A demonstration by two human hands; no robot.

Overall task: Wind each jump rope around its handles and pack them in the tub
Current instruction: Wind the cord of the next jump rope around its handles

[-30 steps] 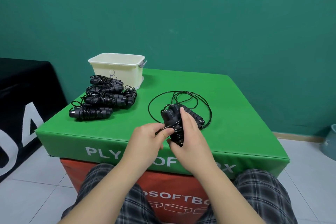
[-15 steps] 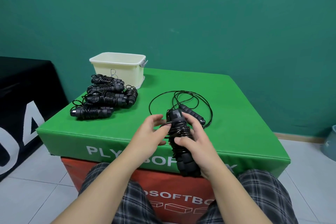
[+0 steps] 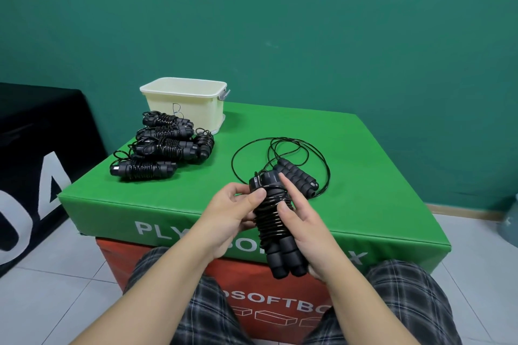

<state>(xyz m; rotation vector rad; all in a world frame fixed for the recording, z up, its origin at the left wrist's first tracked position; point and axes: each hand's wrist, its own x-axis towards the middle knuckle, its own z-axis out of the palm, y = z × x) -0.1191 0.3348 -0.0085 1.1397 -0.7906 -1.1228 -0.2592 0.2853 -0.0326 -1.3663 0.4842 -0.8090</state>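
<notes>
Since one second ago the bundle [image 3: 276, 221] in the hands has turned from lying flat and half hidden to standing almost upright, with the handle ends pointing down to 6 o'clock. More coils now sit tight around the two handles. I judge that the winding of this rope is almost finished and only the end must be tucked.

The left hand [image 3: 229, 216] is at 9 o'clock of the bundle. Its thumb and fingers are curled and pinch the cord near the top cap. The right hand [image 3: 311, 235] is at 3 o'clock. It grips the handles from the side, its thumb presses on the coils and its index finger is straight along the top.

Four wound ropes [image 3: 165, 145] lie at 10 o'clock, just beside the cream tub [image 3: 185, 103] at 11 o'clock. One loose rope [image 3: 297, 173] lies at 1 o'clock on the green box [image 3: 378, 176], not yet wound. Nothing is visibly packed in the tub.
</notes>
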